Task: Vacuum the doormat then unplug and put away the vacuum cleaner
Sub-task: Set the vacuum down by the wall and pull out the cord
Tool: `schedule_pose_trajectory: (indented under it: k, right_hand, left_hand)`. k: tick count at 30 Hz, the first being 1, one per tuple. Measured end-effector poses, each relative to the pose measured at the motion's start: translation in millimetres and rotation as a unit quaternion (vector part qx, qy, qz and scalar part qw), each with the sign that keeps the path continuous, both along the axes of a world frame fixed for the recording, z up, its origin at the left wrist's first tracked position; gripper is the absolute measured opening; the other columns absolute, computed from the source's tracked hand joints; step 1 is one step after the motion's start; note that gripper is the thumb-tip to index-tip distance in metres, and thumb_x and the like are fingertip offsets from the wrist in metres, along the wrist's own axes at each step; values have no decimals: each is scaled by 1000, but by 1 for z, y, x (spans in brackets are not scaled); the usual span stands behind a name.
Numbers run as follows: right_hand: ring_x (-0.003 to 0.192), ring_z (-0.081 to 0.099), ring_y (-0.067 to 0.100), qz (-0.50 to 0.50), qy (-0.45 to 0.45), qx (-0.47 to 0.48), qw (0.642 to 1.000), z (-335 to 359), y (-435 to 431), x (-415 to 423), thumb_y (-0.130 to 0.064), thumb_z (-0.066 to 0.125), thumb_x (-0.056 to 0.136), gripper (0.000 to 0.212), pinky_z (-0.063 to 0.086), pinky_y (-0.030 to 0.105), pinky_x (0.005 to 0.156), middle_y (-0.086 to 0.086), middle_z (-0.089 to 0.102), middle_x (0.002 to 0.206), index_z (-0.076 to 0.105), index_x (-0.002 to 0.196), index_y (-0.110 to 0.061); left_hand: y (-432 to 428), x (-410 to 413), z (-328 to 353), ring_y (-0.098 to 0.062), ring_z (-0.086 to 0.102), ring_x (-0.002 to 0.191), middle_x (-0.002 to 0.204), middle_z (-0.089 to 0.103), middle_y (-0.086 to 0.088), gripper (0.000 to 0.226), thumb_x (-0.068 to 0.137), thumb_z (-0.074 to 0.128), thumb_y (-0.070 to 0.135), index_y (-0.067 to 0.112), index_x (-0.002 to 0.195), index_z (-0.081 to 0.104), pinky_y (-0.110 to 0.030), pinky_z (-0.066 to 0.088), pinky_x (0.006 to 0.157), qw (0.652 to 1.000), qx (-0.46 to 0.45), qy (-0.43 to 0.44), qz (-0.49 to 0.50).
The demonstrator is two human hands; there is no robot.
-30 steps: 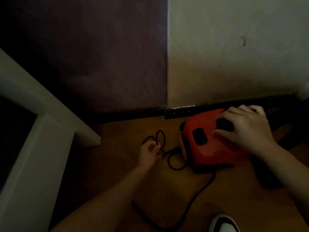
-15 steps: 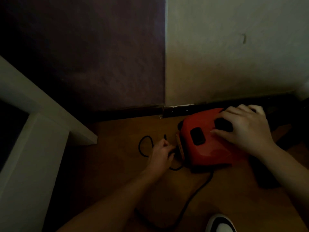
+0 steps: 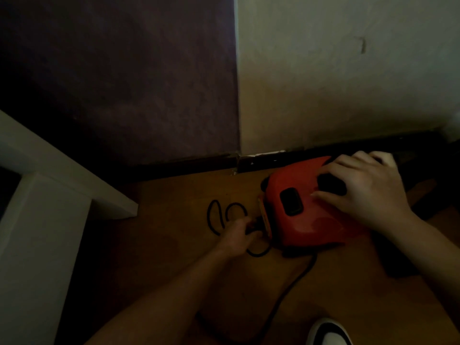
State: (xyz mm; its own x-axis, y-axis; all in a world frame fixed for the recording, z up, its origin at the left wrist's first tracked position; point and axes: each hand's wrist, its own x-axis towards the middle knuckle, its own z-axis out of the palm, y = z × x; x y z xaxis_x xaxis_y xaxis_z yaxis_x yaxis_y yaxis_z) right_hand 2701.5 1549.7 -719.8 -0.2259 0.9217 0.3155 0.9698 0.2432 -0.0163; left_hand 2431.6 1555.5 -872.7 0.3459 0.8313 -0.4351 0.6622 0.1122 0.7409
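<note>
The wooden floor (image 3: 174, 282) meets a dark skirting board (image 3: 186, 165) at the wall corner; a white furniture piece (image 3: 49, 195) stands at the left. The red vacuum cleaner (image 3: 311, 225) sits on the floor beside the skirting, its long axis running roughly along the wall. The right hand (image 3: 368, 192) rests flat on top, fingers spread and holding nothing. The left hand (image 3: 236, 236) is curled around the black power cord (image 3: 214, 217) right at the vacuum's left end, though dim light blurs the fingers. Loose loops lie just beyond that hand, so feeding the cord in looks like the left hand's job. A shoe (image 3: 328, 332) shows below.
</note>
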Motion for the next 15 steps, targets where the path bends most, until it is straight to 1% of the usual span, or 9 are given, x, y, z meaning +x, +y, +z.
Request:
schedule_pose_trajectory:
  k: [2,3,4,5,6,8,10,12,15]
  right_hand:
    - [94,62,28,-1,-3,-1,1000,0,0,-1,-63,58,81,46,36,45,90,-3,69,97,73,101,-25]
    - [94,62,28,-1,-2,0,1000,0,1,-1,-63,58,80,46,36,45,90,-3,69,97,73,101,-25]
    - [93,62,29,-1,-1,1,1000,0,1,-1,-64,58,80,46,36,45,90,-3,69,97,73,101,-26]
    - [93,63,29,-2,-1,3,1000,0,1,0,-64,57,80,46,36,45,90,-3,69,96,73,101,-26]
    - [93,63,29,-3,-2,3,1000,-1,1,0,-64,57,80,46,36,45,90,-3,69,96,73,101,-26]
    - [93,62,28,-1,-7,2,1000,-1,0,1,-64,56,81,46,35,45,90,-4,69,97,73,101,-26]
    - [92,63,28,3,-9,4,1000,0,1,0,-64,59,80,45,36,45,90,-3,69,96,73,101,-26]
    - [91,63,29,4,-7,3,1000,1,0,-1,-62,64,79,43,36,45,90,-2,70,96,73,100,-26]
    - [92,63,29,-2,-9,-3,1000,4,1,-2,-62,65,77,44,34,44,90,-1,70,96,73,100,-25]
  left_hand:
    - [4,4,-4,-14,65,99,115,69,-8,26,98,59,23,11,119,67,-23,50,79,999,7,-2,34]
    - [6,8,-6,-13,65,87,108,71,-11,22,99,58,21,9,114,68,-23,50,71,998,-1,-7,56]
    - [9,11,-8,-13,65,78,104,72,-13,20,100,56,18,8,111,68,-26,52,67,997,-14,-17,77]
    - [14,15,-10,-14,65,73,101,72,-14,20,101,53,17,6,111,66,-31,54,65,994,-28,-30,101]
    - [17,20,-10,-15,66,72,100,71,-13,21,102,51,16,5,112,64,-32,56,62,989,-41,-53,133]
    - [22,29,-6,-15,65,72,97,68,-8,19,103,47,17,6,111,61,-27,53,54,964,-76,-127,219]
    - [24,32,1,-14,61,73,91,63,-6,14,104,46,17,12,98,58,-24,50,55,937,-84,-205,270]
    - [25,25,11,-11,60,75,87,62,-2,15,103,47,16,15,91,56,-19,50,56,936,-57,-235,257]
    - [24,-2,37,-8,63,77,87,62,-1,13,102,49,10,16,93,55,-17,51,58,948,-32,-240,206]
